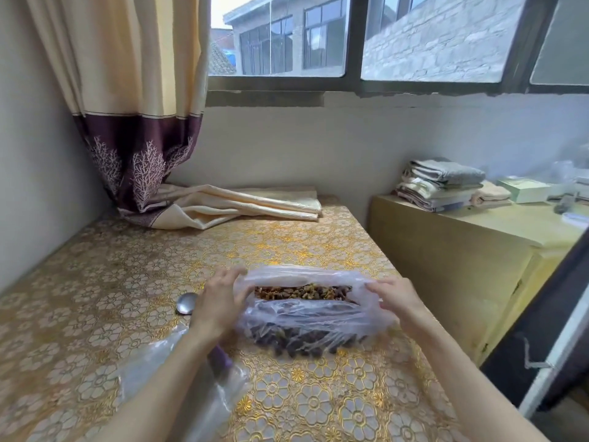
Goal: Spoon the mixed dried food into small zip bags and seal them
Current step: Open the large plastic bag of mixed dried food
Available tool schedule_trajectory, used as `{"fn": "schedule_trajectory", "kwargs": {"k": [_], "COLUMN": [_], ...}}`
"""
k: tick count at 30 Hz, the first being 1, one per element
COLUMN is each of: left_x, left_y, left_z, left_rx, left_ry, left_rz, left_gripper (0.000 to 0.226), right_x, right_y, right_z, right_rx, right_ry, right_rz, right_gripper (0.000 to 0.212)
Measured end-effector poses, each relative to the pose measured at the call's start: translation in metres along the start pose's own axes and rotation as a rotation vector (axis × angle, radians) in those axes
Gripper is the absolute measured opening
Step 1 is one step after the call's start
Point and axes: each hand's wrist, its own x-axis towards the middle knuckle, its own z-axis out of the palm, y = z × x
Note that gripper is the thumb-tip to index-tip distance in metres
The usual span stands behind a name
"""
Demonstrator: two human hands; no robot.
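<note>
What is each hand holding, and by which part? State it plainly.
Both hands hold the big plastic bag of dried food: the left hand grips the left side of its open mouth, the right hand the right side, spreading it open.

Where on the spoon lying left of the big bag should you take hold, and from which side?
Probably the handle, from above on the near-left side. Only the spoon bowl shows, lying flat on the tablecloth; its handle runs toward the person under the left hand and forearm, a purple end showing. That hand, like the right hand, grips the big bag and must let go first.
</note>
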Motion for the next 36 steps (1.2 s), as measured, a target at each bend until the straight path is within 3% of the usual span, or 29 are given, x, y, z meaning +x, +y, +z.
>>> {"fn": "schedule_trajectory", "kwargs": {"k": [2, 5, 7, 9, 11, 14, 16, 18, 19, 20, 22, 24, 27, 29, 31, 32, 36], "left_x": [0.011, 0.025, 0.035, 0.042, 0.049, 0.054, 0.054, 0.053, 0.053, 0.055, 0.054, 0.053, 0.049, 0.047, 0.042, 0.042, 0.048], "left_y": [0.001, 0.007, 0.009, 0.009, 0.002, -0.008, -0.009, -0.007, -0.008, -0.011, -0.008, 0.003, 0.013, 0.013, 0.012, 0.010, 0.002], "left_z": [-0.003, -0.012, -0.019, -0.026, -0.026, -0.018, -0.017, -0.019, -0.019, -0.017, -0.015, -0.013, 0.001, 0.010, 0.012, 0.010, 0.002], "left_rx": [-0.019, -0.213, -0.605, -1.007, -1.248, -1.446, -1.385, -1.098, -0.974, -0.851, -0.575, -0.250, 0.071, 0.070, 0.032, -0.023, -0.638], "left_ry": [-0.053, -0.139, -0.264, -0.395, -0.453, -0.482, -0.501, -0.464, -0.416, -0.345, -0.160, -0.030, -0.211, -0.256, -0.192, -0.196, -0.427], "left_rz": [-0.014, -0.127, -0.310, -0.538, -0.766, -0.976, -0.985, -0.853, -0.752, -0.654, -0.421, -0.137, 0.040, 0.001, -0.023, -0.060, -0.377], "left_gripper": [0.024, 0.025, 0.029, 0.019, 0.004, 0.017, 0.024, 0.013, 0.012, 0.025, 0.033, 0.032, 0.043, 0.037, 0.018, 0.023, 0.024], "right_x": [0.009, 0.023, 0.032, 0.040, 0.047, 0.060, 0.064, 0.063, 0.061, 0.058, 0.050, 0.046, 0.047, 0.047, 0.050, 0.052, 0.064], "right_y": [-0.006, -0.011, -0.012, -0.010, -0.006, 0.006, 0.010, 0.009, 0.007, 0.004, -0.003, -0.011, -0.011, -0.009, -0.008, -0.010, -0.010], "right_z": [-0.012, -0.022, -0.021, -0.015, -0.005, 0.007, 0.009, 0.008, 0.008, 0.008, 0.008, 0.011, 0.022, 0.028, 0.031, 0.030, 0.022], "right_rx": [0.385, 0.628, 0.734, 0.789, 0.779, 0.802, 0.779, 0.577, 0.384, 0.208, -0.080, -0.365, -0.751, -0.773, -0.744, -0.663, -0.106], "right_ry": [-0.152, -0.297, -0.326, -0.354, -0.393, -0.386, -0.341, -0.227, -0.130, -0.034, 0.084, 0.025, -0.131, -0.110, -0.102, -0.102, -0.202], "right_rz": [0.192, 0.365, 0.450, 0.514, 0.557, 0.633, 0.624, 0.494, 0.380, 0.233, -0.104, -0.353, -0.385, -0.373, -0.335, -0.286, 0.044], "right_gripper": [0.016, 0.011, 0.016, 0.021, 0.023, 0.028, 0.028, 0.028, 0.022, 0.015, 0.023, 0.034, 0.037, 0.027, 0.042, 0.043, 0.041]}}
